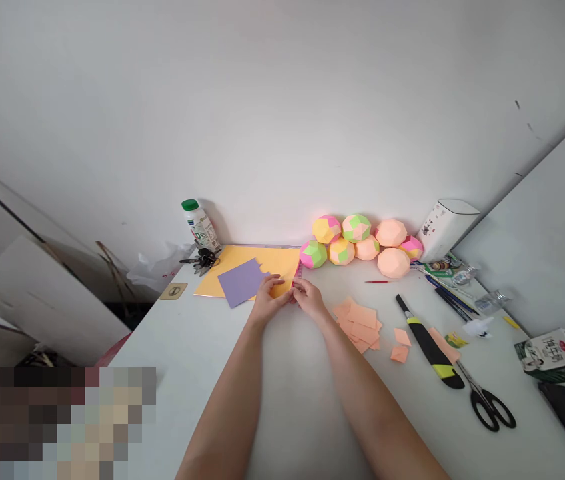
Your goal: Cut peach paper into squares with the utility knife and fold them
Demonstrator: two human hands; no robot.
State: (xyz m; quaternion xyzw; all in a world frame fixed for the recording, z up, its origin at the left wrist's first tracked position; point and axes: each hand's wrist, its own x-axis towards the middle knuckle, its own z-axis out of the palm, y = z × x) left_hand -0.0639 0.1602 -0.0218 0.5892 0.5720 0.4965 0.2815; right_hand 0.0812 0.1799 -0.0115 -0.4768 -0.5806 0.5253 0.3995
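My left hand [268, 300] is over the right part of a stack of yellow paper sheets [207, 283], its fingers bent and thumb reaching right. Close beside it, my right hand [309, 299] has its fingertips pressed together at the stack's right corner. The fingertips of both hands meet there, and whatever small thing is between them is hidden. A purple paper sheet [239, 283] lies on the yellow stack, just left of my left hand. Behind my right hand, a pinkish strip with ruler-like marks [299, 269] shows along the stack's edge.
Several faceted paper balls [356, 228] are piled against the wall. Peach paper pieces [362, 327], a utility knife [432, 347], scissors [485, 400] and a red thin tool [376, 281] lie right. A bottle [201, 227] and keys [206, 259] stand left; a milk carton [557, 353] is far right.
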